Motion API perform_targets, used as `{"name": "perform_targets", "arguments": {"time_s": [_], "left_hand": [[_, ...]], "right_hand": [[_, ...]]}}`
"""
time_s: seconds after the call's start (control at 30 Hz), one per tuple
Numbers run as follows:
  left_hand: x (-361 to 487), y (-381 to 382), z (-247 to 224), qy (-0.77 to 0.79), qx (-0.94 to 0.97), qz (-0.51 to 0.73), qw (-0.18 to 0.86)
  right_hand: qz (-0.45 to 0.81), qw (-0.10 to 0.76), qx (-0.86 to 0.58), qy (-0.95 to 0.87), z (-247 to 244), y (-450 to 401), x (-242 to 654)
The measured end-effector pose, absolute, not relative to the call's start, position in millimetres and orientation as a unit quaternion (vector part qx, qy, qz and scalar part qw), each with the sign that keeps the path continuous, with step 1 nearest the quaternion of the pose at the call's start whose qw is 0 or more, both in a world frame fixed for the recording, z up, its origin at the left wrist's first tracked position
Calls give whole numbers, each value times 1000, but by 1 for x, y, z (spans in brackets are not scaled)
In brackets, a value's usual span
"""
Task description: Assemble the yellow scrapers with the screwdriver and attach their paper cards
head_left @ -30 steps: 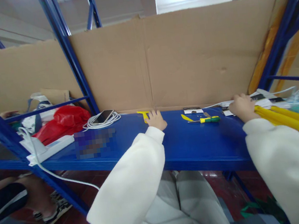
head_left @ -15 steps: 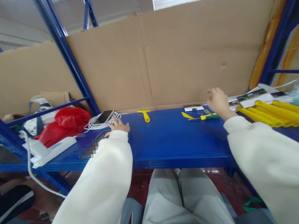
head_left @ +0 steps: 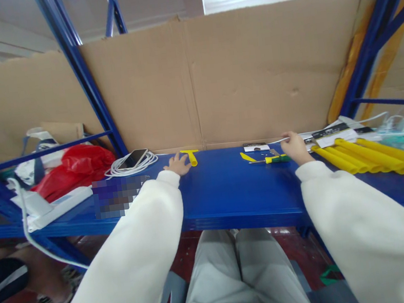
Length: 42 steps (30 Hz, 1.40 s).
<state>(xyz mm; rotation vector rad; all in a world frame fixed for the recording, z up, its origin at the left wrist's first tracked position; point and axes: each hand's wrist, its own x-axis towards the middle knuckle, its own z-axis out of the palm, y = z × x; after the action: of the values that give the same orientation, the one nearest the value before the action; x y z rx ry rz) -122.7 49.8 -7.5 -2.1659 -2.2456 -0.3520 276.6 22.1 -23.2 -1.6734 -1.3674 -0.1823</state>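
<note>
My left hand (head_left: 177,165) is open, fingers spread, low over the blue shelf. Its fingertips are right beside a yellow T-shaped piece (head_left: 193,160). My right hand (head_left: 295,148) is partly bent with thumb and fingers apart, just behind the handle end of a green-and-yellow screwdriver (head_left: 277,159). I see nothing held in it. Left of that hand lie a flat yellow piece (head_left: 248,157), small metal bits too small to name, and a black-and-white card (head_left: 255,147). A white cable (head_left: 276,141) runs behind its fingertips.
Several yellow tubes (head_left: 368,156) lie right of my right hand, with black-and-white packets (head_left: 334,134) behind. At left are a phone (head_left: 134,160) on a coiled white cable (head_left: 123,171), a white power strip (head_left: 59,208) and a red bag (head_left: 85,163). Cardboard (head_left: 236,73) closes the back.
My left hand has moved right, from beside the phone to the yellow T-shaped piece. My right hand has come down lower beside the screwdriver. The view has shifted slightly.
</note>
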Motion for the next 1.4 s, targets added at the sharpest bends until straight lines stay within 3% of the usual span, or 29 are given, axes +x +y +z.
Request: {"name": "perform_targets", "arguments": {"time_s": [0.27, 0.57, 0.97, 1.4], "left_hand": [[-94, 66, -13, -643, -757, -116, -1], [-91, 62, 20, -611, -790, -54, 10], [-44, 35, -3, -712, -677, -179, 46], [-15, 9, -6, -696, -700, -160, -5]], "right_hand": [[-34, 453, -678, -578, -29, 25, 274], [-24, 433, -685, -586, -30, 25, 271], [-4, 404, -679, -613, -29, 23, 265], [-2, 362, -701, -615, -30, 24, 266]]}}
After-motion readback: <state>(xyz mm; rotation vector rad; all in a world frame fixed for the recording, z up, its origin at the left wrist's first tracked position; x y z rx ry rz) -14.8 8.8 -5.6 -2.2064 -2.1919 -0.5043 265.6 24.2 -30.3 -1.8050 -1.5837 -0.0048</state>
